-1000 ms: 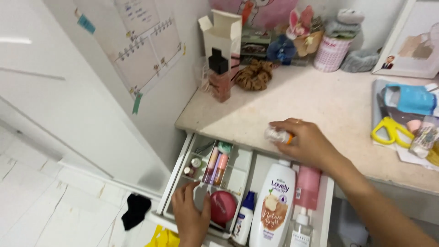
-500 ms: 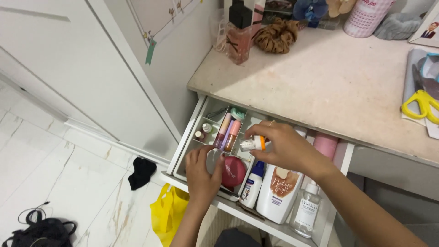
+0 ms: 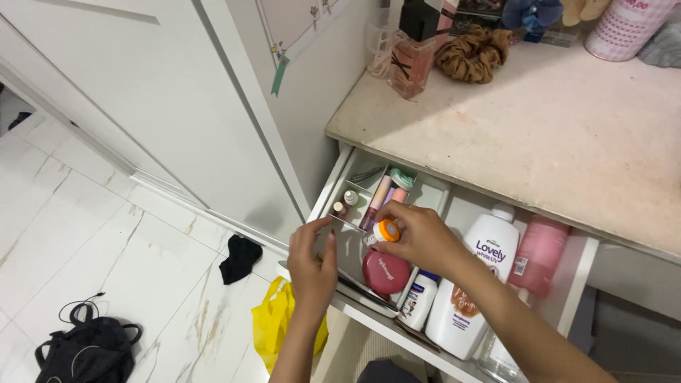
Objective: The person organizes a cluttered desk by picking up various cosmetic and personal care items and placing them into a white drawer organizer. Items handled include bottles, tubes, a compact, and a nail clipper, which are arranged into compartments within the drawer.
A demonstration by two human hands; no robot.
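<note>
Right hand (image 3: 418, 237) was pinched on a small bottle with an orange cap (image 3: 381, 232), held tilted over the open white drawer (image 3: 578, 284), just above the round red compact (image 3: 386, 272). Left hand (image 3: 312, 266) was loosely open, fingers spread, gripping nothing, over the front edge of the white divider tray (image 3: 434, 193). Hands were close but not touching. Large white lotion bottle (image 3: 472, 291) and pink bottle (image 3: 538, 253) lay to the right in the drawer.
</note>
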